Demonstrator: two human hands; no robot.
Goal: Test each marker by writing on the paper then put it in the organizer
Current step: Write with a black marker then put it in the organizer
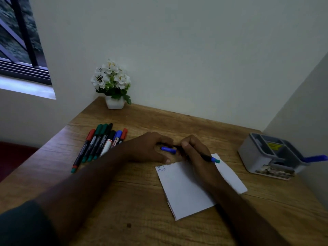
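At the top edge of the paper [184,189], head view: I see the right hand [195,153] curled round a black marker [206,156] with a blue end. Left hand [150,148] pinches its blue cap [168,150], just apart from the tip. Spare markers [101,142] lie left on the surface [142,210]; grey organizer [269,155] far right, one blue marker [315,158] in it.

marker [206,155] tip hidden, paper [184,189] writing illegible

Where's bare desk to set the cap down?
Free: between the paper and organizer; the back strip between the flower pot and organizer; the near edge below the paper. Crowded: the marker row at left, and around both hands.
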